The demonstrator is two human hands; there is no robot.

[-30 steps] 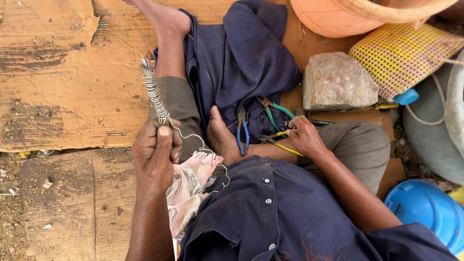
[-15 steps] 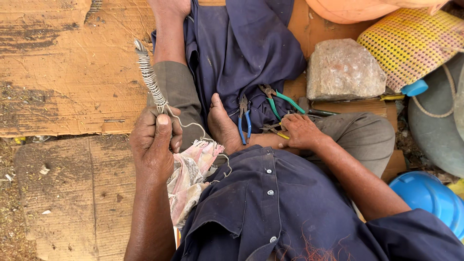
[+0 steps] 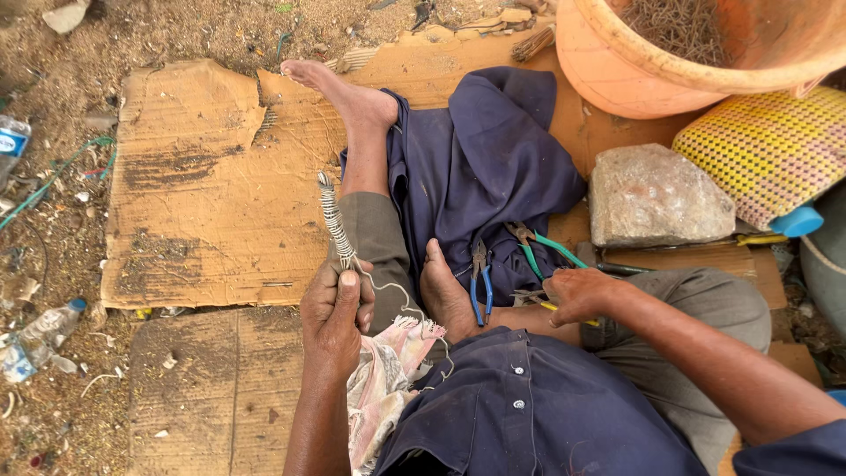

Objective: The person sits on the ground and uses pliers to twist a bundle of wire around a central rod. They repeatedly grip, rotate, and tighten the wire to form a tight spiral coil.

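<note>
My left hand (image 3: 333, 319) is closed around a striped black-and-white cable (image 3: 336, 222) that sticks up and away from my fist, with thin wire trailing below it. My right hand (image 3: 577, 294) rests over a tool with a yellow handle (image 3: 553, 307) lying on a dark blue cloth (image 3: 480, 167) beside my bare foot (image 3: 443, 295); whether it grips the tool is unclear. Blue-handled pliers (image 3: 478, 282) and green-handled pliers (image 3: 539, 249) lie on the cloth just left of that hand. A patterned rag (image 3: 383, 383) lies on my lap.
I sit on flattened cardboard (image 3: 203, 194) over sandy, littered ground. A grey stone block (image 3: 656, 196) sits to the right, with an orange tub (image 3: 696, 53) of scrap wire behind it and a woven yellow mat (image 3: 767, 145). Plastic bottles (image 3: 40, 339) lie at the left.
The view has tilted, showing more ground beyond my outstretched leg. My left hand keeps holding the striped cable. My right hand has shifted slightly over the tools.
</note>
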